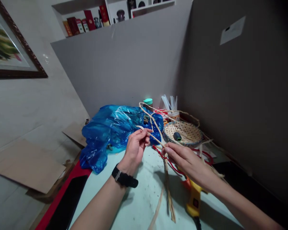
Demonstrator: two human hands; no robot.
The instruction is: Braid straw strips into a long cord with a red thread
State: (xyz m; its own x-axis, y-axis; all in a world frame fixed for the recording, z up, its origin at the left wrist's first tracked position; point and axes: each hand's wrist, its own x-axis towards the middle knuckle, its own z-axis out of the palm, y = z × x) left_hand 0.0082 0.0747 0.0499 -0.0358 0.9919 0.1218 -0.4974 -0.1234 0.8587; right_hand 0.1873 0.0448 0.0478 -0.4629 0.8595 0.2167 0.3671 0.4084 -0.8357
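A pale, straw-like strand (pixel 156 138) is stretched between my two hands above the table. My left hand (pixel 136 143), with a black watch strap at the wrist, is closed and pinches its upper left end. The fingers of my right hand (pixel 182 156) are closed on its lower right part. Behind the hands a thin braided cord (pixel 156 123) of the same colour loops up and to the right. Loose flat strips (pixel 166 182) hang or lie below the right hand. Near them are a red cord (pixel 175 169) and a yellow hand tool (pixel 194 201), partly hidden by my right arm.
A crumpled blue plastic bag (pixel 115 124) fills the table's back left. At the back right a shallow woven basket (pixel 199 134) holds a dark spool (pixel 177 136). A green-lidded jar (pixel 148 101) stands behind. Grey panels (pixel 124 64) enclose the pale green tabletop (pixel 144 198).
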